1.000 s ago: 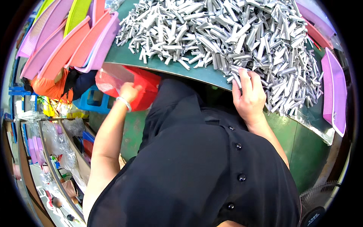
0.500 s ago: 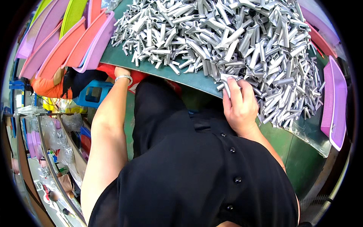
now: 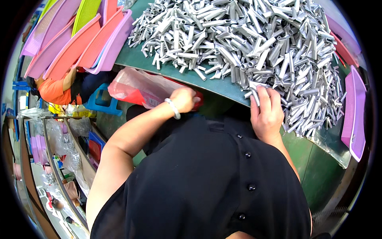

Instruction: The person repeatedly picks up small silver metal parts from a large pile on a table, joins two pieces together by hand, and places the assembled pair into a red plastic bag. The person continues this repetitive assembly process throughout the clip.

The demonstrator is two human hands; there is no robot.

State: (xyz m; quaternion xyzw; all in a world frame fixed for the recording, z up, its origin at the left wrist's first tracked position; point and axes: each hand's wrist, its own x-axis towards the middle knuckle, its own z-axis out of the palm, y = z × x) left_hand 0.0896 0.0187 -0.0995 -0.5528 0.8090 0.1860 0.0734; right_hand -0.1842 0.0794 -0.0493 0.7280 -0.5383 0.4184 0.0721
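Note:
My left hand (image 3: 184, 100), a pale bangle on its wrist, is closed at the right end of a red and clear plastic bag (image 3: 137, 87) just below the table's edge. The fingers look clenched on the bag's edge. At the near edge of the tabletop, my right hand (image 3: 268, 113) pinches a short silver metal tube (image 3: 254, 95) with a flattened end between thumb and fingers. Beyond it spreads a big heap of similar silver metal tubes (image 3: 234, 44).
Purple, orange and green plastic baskets (image 3: 85, 44) lean together at the far left. A purple basket (image 3: 354, 113) stands at the right end of the green table (image 3: 135, 57). A person in orange (image 3: 55, 91) is at the left, near a blue stool (image 3: 101, 101).
My left hand has come right and toward me from under the table's edge, and the red and clear bag now shows beside it. My right hand still pinches the tube.

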